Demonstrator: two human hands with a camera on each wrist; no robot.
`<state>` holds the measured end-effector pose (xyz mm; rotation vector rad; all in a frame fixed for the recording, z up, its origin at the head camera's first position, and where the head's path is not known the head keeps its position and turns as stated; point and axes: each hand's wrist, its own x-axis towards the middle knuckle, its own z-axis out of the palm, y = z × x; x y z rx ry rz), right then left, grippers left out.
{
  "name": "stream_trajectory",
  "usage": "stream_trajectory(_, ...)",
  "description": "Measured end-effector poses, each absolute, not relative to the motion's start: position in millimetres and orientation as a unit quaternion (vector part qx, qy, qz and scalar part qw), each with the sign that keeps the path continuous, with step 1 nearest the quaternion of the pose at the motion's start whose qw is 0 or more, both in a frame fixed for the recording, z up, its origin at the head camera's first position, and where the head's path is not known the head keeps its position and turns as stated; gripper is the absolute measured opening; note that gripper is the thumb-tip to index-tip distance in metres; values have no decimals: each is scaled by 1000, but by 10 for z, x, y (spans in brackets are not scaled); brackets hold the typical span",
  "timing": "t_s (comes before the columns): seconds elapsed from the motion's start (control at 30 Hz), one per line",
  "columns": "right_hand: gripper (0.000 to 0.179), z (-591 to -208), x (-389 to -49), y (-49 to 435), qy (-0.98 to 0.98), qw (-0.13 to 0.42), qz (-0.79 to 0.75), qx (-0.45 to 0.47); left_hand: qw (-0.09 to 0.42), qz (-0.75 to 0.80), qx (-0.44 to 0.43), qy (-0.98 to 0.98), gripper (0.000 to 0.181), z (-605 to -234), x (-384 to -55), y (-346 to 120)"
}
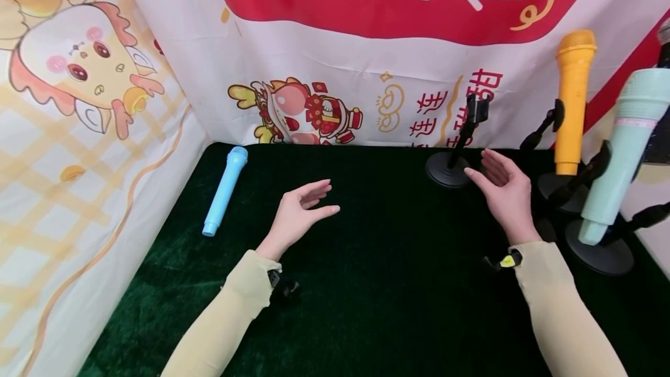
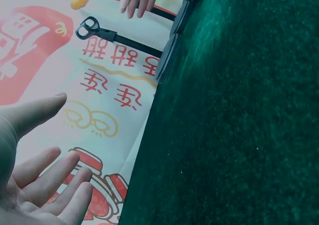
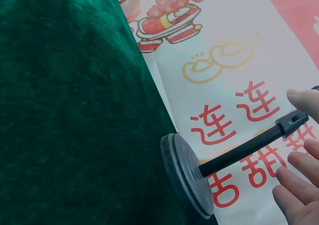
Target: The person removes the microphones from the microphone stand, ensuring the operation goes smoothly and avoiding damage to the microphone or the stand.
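My right hand [image 1: 506, 195] hovers just right of a black microphone stand [image 1: 460, 143] with a round base and a bare clip on top. Its fingers and thumb are apart and hold nothing; in the right wrist view the fingers [image 3: 298, 185] are near the stand's upper end. Over the middle left of the cloth, my left hand [image 1: 298, 214] is held with relaxed fingers and nothing in it. A light blue toy microphone [image 1: 225, 191] lies on the cloth, left of and apart from that hand.
At the right, a yellow microphone [image 1: 573, 103] and a mint green microphone [image 1: 623, 156] sit in black stands. Dark green velvet cloth [image 1: 377, 284] covers the table. A printed white and red banner [image 1: 324, 45] hangs behind; a patterned cloth [image 1: 104, 191] borders the left.
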<state>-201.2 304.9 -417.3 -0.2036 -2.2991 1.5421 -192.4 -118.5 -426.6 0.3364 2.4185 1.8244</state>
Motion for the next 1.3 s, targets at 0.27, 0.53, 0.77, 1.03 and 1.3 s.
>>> stream_trajectory(0.27, 63, -4199, -1748, 3121, -827, 162, 533, -72, 53, 603, 112, 788, 60, -4276, -1908, -1157)
stream_trajectory(0.53, 61, -4272, -1453, 3278, -819, 161, 543, -96, 55, 598, 113, 792, 62, -4287, -1917, -1146)
stream_trajectory(0.77, 56, -4285, -1234, 3454, -794, 191, 568, -102, 51, 591, 110, 797, 64, -4300, -1928, -1146)
stream_trajectory(1.03, 49, -4290, -1054, 3629, -743, 296, 589, -111, 51, 591, 110, 797, 64, -4283, -1920, -1147)
stream_trajectory(1.3, 39, -4331, -1012, 3834, -791, 381, 458, -141, 52, 593, 114, 795, 63, -4263, -1917, -1134)
